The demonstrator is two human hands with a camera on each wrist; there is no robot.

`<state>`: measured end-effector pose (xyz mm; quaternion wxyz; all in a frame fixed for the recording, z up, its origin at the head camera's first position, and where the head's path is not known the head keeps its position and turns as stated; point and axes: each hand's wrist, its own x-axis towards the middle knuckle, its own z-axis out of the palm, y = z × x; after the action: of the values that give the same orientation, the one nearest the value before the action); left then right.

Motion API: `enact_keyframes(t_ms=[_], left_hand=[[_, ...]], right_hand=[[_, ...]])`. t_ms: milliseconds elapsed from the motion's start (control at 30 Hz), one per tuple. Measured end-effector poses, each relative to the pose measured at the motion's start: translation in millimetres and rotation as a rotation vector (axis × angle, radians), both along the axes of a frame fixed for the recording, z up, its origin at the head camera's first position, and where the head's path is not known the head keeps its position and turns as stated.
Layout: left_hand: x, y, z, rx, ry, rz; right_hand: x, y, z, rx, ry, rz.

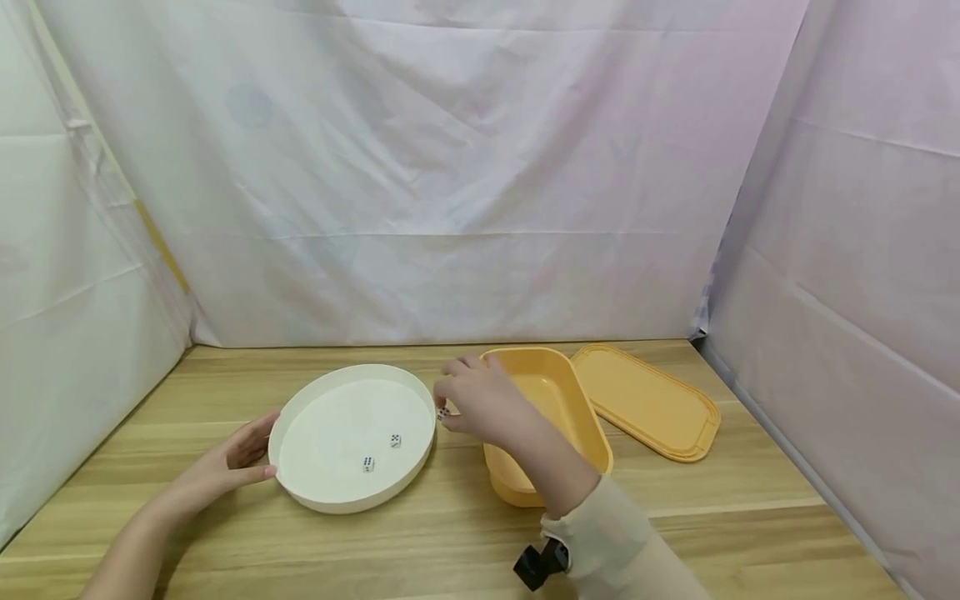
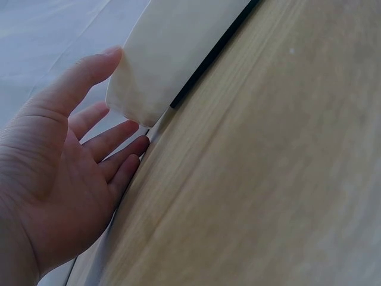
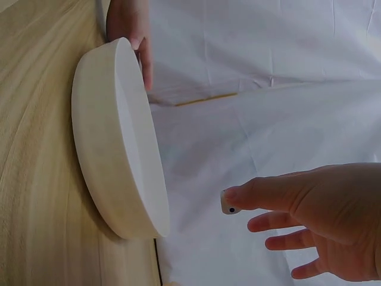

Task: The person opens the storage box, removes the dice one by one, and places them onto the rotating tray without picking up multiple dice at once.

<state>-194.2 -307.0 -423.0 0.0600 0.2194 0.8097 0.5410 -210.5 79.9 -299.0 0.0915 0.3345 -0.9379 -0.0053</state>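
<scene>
A round white tray lies on the wooden table, with one die and another die inside it. At its left edge is my left hand, thumb on the rim and fingers relaxed around the side; the left wrist view shows this hand against the tray wall. My right hand pinches a die between tray and orange box, above the table. In the right wrist view the die is at the thumb tip of this hand.
An orange lid lies flat to the right of the orange box. White cloth hangs behind the table and at both sides. A black device is strapped at my right wrist.
</scene>
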Motion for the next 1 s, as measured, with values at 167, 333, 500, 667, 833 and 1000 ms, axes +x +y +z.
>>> enact_keyframes(t_ms=[167, 333, 500, 667, 833, 1000], left_hand=[[-0.7, 0.7, -1.2, 0.001, 0.001, -0.002], [-1.2, 1.0, -0.5, 0.004, 0.012, -0.007], [-0.2, 0.8, -0.5, 0.010, 0.031, -0.013], [-0.1, -0.6, -1.6, 0.011, 0.037, -0.014], [0.7, -1.0, -2.2, 0.007, 0.028, -0.007], [-0.3, -0.9, -2.1, 0.006, 0.033, -0.012]], right_hand=[[0.3, -12.3, -4.3, 0.016, 0.031, 0.019], [-0.1, -23.9, -8.9, 0.050, 0.038, 0.025], [1.0, -34.8, -15.1, 0.089, 0.061, 0.034], [2.2, -44.5, -19.0, 0.100, 0.076, 0.037], [3.6, -51.3, -24.5, 0.112, 0.083, 0.038], [4.6, -54.7, -30.5, 0.130, 0.089, 0.047]])
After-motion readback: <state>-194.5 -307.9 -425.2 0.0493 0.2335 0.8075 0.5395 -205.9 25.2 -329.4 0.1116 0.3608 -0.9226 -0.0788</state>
